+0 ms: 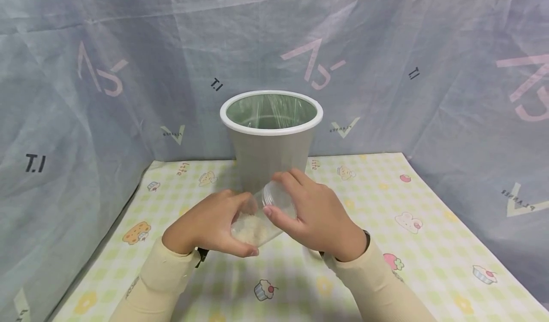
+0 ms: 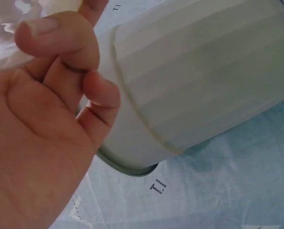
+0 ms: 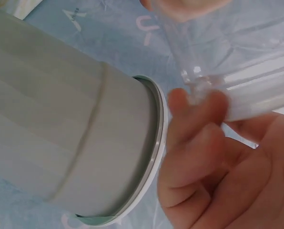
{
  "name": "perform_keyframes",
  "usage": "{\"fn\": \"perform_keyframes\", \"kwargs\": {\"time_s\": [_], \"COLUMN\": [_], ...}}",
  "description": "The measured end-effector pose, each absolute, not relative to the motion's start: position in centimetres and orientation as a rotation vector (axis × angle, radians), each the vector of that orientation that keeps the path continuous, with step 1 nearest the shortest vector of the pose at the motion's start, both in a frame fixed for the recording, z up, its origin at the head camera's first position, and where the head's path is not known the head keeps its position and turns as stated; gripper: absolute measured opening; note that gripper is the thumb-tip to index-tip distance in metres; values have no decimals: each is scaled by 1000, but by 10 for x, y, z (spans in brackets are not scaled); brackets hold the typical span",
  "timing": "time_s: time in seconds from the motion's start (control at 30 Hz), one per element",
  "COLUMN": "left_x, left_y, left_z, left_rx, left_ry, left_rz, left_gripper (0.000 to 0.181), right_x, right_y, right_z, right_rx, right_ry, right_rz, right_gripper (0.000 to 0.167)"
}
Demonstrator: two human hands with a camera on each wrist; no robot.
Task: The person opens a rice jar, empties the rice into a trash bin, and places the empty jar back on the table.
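A clear plastic jar [image 1: 271, 227] with a threaded neck [image 1: 268, 194] lies tilted between the hands, its neck up and to the right. Pale, whitish contents [image 1: 252, 230] sit at its lower end; their kind is unclear. My left hand [image 1: 210, 224] grips that lower end, thumb below and fingers above. Around the neck end curl the fingers and thumb of my right hand [image 1: 315, 212]. In the right wrist view the jar's clear wall [image 3: 256, 62] shows above the curled fingers [image 3: 194, 157]. The left wrist view catches only part of the pale contents [image 2: 18, 21].
Just behind the hands stands a grey-white bin [image 1: 274, 153] with a white rim and a greenish liner [image 1: 244, 110]. A small pale object [image 1: 315, 254] is mostly hidden under my right wrist. Checked cloth [image 1: 429, 260] covers the table; grey-blue fabric [image 1: 171, 65] encloses it.
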State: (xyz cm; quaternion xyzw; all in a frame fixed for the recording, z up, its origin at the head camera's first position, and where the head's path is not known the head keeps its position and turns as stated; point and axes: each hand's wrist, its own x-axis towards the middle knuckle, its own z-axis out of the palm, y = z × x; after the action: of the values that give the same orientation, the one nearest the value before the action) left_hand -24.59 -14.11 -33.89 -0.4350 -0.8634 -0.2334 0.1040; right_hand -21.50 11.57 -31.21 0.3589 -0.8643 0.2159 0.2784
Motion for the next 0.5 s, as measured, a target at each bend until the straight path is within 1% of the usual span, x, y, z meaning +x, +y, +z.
{"fn": "perform_keyframes", "kwargs": {"time_s": [0.5], "left_x": [-242], "left_y": [-143], "left_z": [-337], "left_rx": [-1179], "left_ry": [-2500], "left_rz": [-519], "left_gripper": [67], "right_x": [-210], "right_y": [114], "right_z": [-311], "right_rx": [832], "right_ry": [-2428], "right_rz": [601], "right_gripper": [58]}}
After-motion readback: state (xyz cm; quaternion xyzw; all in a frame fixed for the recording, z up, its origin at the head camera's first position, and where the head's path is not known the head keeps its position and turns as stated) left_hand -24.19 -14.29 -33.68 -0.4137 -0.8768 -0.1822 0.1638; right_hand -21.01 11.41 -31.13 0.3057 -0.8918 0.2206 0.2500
